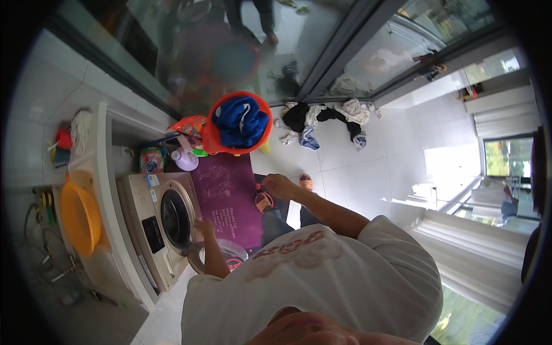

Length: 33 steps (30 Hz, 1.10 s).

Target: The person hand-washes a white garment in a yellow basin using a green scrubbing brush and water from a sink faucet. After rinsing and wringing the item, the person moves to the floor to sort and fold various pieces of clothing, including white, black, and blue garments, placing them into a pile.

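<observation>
My left hand (204, 226) is at the rim of the round opening of a gold front-loading washing machine (136, 198). Nothing shows in its fingers. The machine's round door (233, 249) is swung out beneath my left forearm. Over the edge of a purple floor mat (233, 181), my right hand (277, 186) hangs with loosely bent fingers and no visible object in them. A red-orange basin (269, 123) holding blue cloth (240, 123) stands beyond the mat. The dark drum opening (174, 217) hides whatever is inside.
Loose clothes (323, 116) lie on the tiles by the glass door (258, 64). A lilac detergent bottle (186, 159), a green-and-red package (152, 160) and an orange bag (189, 126) stand near the machine. A yellow-orange basin (79, 220) rests on the counter. My slippered feet are below me.
</observation>
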{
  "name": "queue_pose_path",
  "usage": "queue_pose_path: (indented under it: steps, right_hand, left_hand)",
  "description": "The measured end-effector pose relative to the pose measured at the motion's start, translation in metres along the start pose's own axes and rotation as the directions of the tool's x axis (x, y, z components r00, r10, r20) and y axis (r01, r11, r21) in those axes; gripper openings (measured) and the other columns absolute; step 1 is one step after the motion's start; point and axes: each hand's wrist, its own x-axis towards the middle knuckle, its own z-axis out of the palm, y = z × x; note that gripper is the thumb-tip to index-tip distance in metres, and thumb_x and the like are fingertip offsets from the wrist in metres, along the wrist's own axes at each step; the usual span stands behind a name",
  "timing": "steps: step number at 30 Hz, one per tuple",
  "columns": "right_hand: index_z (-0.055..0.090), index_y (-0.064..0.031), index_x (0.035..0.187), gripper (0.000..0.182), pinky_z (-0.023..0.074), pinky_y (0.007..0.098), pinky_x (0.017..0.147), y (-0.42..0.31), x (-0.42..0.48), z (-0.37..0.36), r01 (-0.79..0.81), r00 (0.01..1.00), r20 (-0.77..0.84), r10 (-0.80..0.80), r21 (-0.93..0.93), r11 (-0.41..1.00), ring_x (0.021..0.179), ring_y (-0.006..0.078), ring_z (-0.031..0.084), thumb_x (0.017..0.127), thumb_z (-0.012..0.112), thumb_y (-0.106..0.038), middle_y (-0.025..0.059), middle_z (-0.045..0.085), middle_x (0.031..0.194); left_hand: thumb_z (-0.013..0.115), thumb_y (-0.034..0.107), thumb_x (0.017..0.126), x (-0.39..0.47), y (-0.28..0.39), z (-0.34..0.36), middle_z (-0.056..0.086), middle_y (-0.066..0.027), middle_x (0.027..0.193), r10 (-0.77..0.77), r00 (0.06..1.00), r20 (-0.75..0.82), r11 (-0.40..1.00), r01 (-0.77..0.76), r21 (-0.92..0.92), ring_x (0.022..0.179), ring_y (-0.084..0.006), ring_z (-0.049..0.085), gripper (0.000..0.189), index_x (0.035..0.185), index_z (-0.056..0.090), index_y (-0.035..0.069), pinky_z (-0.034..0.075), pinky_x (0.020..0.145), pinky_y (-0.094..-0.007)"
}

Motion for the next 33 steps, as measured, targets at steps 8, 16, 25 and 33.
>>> queue_pose_path:
  steps: [8,16,25,33]
  right_hand:
    - [0.067,-0.0076,0.111,0.027,0.0527,0.0322,0.067,0.064,-0.040,-0.111,-0.240,0.944,-0.148,0.294,0.303,0.922,0.078,0.0180,0.066,0.086,0.056,-0.008,0.0087,0.067,0.090]
    - [0.067,-0.0084,0.110,0.028,0.0538,0.0384,0.079,0.191,-0.076,-0.220,-0.171,0.946,-0.205,0.251,0.341,0.924,0.089,0.0258,0.068,0.084,0.057,-0.009,0.0122,0.069,0.093]
    - [0.067,-0.0159,0.113,0.032,0.0518,0.0451,0.090,0.443,-0.075,-0.379,-0.452,0.799,-0.396,0.453,0.101,0.886,0.102,0.0389,0.064,0.081,0.061,-0.015,0.0219,0.061,0.111]
    - [0.057,-0.0234,0.132,0.054,0.0480,0.0474,0.100,0.721,0.033,-0.412,-0.745,0.521,-0.526,0.672,0.105,0.659,0.118,0.0458,0.055,0.079,0.063,-0.018,0.0289,0.050,0.130]
  left_hand:
    - [0.065,0.018,0.077,-0.006,0.173,0.007,0.061,-0.0299,0.116,0.170,0.983,-0.070,0.963,-0.181,-0.199,0.111,-0.0440,0.057,0.047,0.116,0.061,-0.006,0.045,0.099,-0.0511]
    - [0.067,0.015,0.078,-0.107,0.354,0.099,0.062,-0.0240,0.114,0.369,0.929,0.022,0.918,-0.360,-0.169,0.108,-0.0381,0.058,0.043,0.116,0.061,-0.002,0.046,0.094,-0.0477]
    - [0.061,0.012,0.082,-0.206,0.497,0.231,0.056,-0.0250,0.117,0.465,0.838,0.285,0.885,-0.434,-0.169,0.108,-0.0400,0.055,0.040,0.119,0.056,-0.002,0.045,0.093,-0.0500]
    - [0.065,0.003,0.079,-0.130,0.647,0.405,0.050,-0.0219,0.124,0.872,0.469,0.138,0.489,-0.848,-0.206,0.120,-0.0406,0.047,0.045,0.123,0.052,0.002,0.041,0.102,-0.0475]
